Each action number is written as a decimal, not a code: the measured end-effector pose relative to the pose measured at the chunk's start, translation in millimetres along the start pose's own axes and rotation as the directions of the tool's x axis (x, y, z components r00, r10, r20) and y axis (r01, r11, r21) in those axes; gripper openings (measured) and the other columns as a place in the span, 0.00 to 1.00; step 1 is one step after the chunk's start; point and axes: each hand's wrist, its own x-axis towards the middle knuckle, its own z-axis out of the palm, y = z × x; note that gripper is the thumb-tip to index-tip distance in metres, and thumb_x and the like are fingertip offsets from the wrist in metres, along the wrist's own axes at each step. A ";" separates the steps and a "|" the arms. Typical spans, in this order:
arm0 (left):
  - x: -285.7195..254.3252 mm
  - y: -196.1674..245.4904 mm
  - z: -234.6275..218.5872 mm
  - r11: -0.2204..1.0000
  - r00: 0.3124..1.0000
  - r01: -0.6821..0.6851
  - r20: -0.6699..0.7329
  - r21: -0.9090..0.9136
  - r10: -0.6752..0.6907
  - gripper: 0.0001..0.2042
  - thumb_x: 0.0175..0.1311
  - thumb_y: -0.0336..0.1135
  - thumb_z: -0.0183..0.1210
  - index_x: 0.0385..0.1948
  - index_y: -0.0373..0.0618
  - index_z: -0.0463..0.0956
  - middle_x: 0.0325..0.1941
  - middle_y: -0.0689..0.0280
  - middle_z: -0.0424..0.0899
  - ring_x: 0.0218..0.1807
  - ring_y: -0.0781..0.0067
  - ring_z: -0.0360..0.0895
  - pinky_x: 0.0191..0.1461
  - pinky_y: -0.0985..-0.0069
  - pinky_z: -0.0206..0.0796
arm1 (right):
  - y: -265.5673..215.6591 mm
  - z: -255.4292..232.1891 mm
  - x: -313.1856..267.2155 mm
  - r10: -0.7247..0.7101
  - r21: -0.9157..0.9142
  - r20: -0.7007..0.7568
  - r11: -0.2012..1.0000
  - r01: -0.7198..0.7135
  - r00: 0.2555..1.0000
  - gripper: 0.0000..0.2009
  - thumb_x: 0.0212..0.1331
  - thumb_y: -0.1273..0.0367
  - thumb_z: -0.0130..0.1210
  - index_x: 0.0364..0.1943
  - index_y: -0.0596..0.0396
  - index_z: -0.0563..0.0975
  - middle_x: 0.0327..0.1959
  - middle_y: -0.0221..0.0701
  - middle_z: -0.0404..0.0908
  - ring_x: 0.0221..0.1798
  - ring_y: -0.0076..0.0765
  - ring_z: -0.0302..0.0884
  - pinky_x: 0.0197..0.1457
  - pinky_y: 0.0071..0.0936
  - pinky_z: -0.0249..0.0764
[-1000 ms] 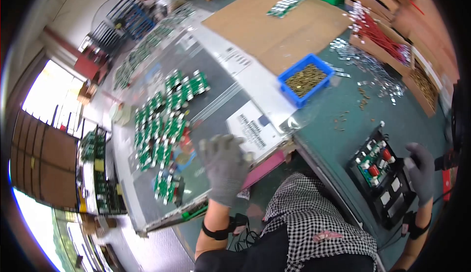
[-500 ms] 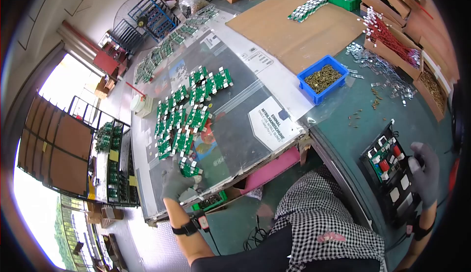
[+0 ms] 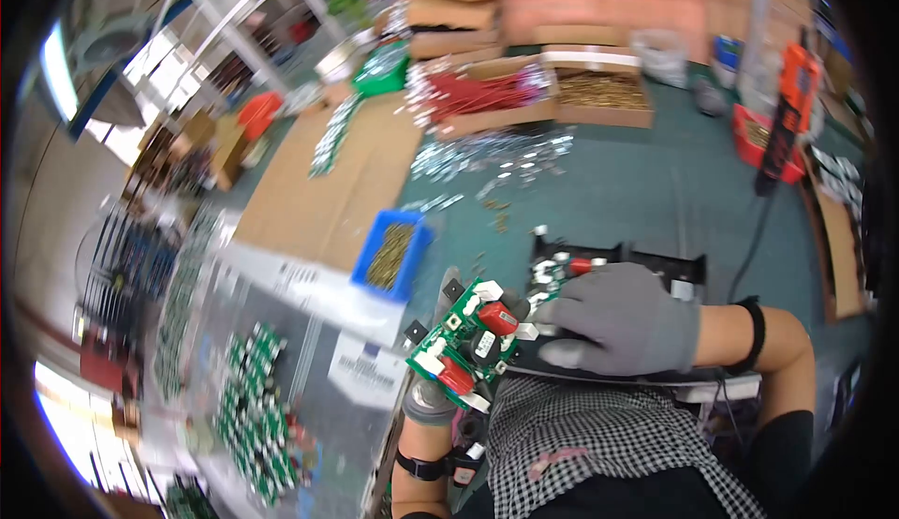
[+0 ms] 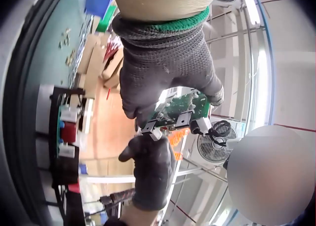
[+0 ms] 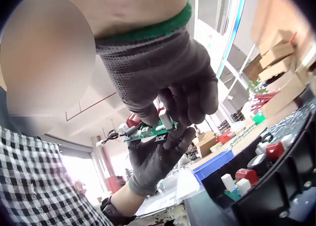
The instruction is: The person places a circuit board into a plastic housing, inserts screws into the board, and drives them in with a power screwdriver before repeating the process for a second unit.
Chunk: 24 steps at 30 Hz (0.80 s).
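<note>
My gloved left hand (image 4: 165,63) grips a green circuit board (image 4: 175,110) by its edges, thumb on one side and fingers on the other. Red capacitors, a dark round part and white connectors stand on that board, which is raised and tilted in the head view. At its right end is my gloved right hand (image 3: 627,322), fingers loosely bent and thumb apart, the tips overlapping a white connector (image 5: 165,120). Under and behind the right hand lies a black plastic housing (image 3: 688,266); a similar board with red capacitors (image 5: 274,149) sits in it. Most of the left hand is hidden in the head view.
A blue bin (image 3: 393,257) of brass-coloured parts stands left of the housing. Several more circuit boards (image 3: 257,416) lie on the left table. Behind are loose metal pieces (image 3: 487,158), red wires (image 3: 482,93) in a box, and an orange-and-black tool (image 3: 791,111) with a cord.
The head view has swung right. My left hand has left the boards on the left table and brought one over. My right hand has moved from the housing's side to the raised board.
</note>
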 end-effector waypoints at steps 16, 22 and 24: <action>19.5 -46.5 -13.5 0.942 0.938 0.335 0.099 -0.024 -0.331 0.45 0.62 0.66 0.53 0.71 0.41 0.50 0.67 0.53 0.67 0.62 0.57 0.72 0.67 0.61 0.64 | 25.0 -54.7 -41.4 -0.084 -0.112 0.026 0.990 0.087 0.996 0.17 0.58 0.62 0.55 0.51 0.46 0.72 0.39 0.28 0.76 0.45 0.38 0.78 0.42 0.39 0.73; 55.4 -26.5 -17.9 0.893 0.896 0.387 0.135 0.230 -0.423 0.48 0.60 0.69 0.54 0.70 0.36 0.52 0.66 0.56 0.68 0.61 0.63 0.73 0.67 0.64 0.63 | 15.3 -56.5 -55.6 -0.097 -0.328 0.143 0.934 0.140 0.985 0.15 0.54 0.64 0.55 0.46 0.48 0.73 0.35 0.25 0.74 0.41 0.32 0.78 0.38 0.35 0.70; 67.7 -3.6 22.9 0.799 0.949 0.286 -0.043 0.530 -0.311 0.52 0.55 0.75 0.52 0.66 0.30 0.59 0.62 0.56 0.72 0.59 0.65 0.73 0.64 0.68 0.65 | 12.6 -55.7 -68.0 -0.072 -0.381 0.083 0.919 0.098 0.994 0.15 0.52 0.64 0.55 0.45 0.48 0.73 0.33 0.25 0.74 0.39 0.32 0.77 0.37 0.33 0.69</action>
